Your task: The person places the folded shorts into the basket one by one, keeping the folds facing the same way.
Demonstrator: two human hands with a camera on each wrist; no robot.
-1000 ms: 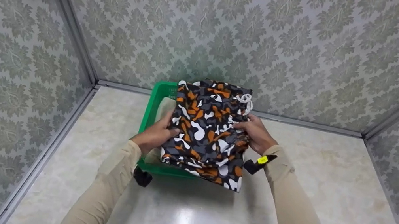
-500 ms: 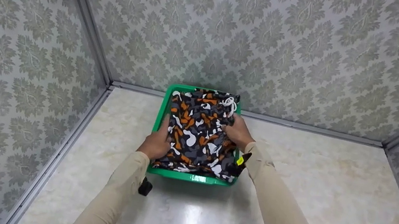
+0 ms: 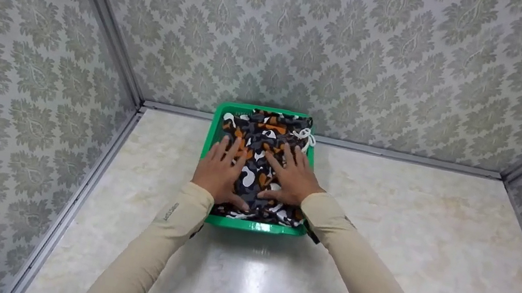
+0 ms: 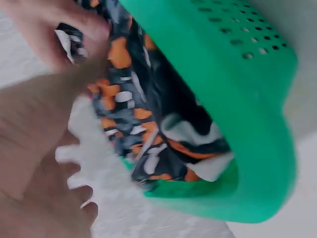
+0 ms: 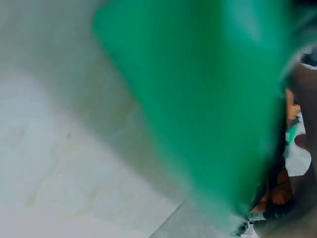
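Camouflage-patterned shorts (image 3: 249,177) in black, grey, orange and white lie folded inside a green plastic basket (image 3: 256,226). Their white drawstring (image 3: 306,135) shows at the back right. On the left part of the cloth rests my left hand (image 3: 219,170), fingers spread. My right hand (image 3: 292,176) lies on the right part, its fingers likewise spread and straight. In the left wrist view, the shorts (image 4: 133,114) sit within the basket's rim (image 4: 270,148). The right wrist view is mostly filled by the blurred basket wall (image 5: 198,99), with the hand hardly visible.
The basket stands on a pale marbled tabletop (image 3: 402,216), close to the patterned back wall (image 3: 283,40). A grey metal strip (image 3: 395,156) runs along the table's back edge. Patterned panels also stand at the left and right.
The shorts have gone down and left into the basket, covering the beige thing seen there earlier. Both hands have let go of the sides and now lie spread on top.
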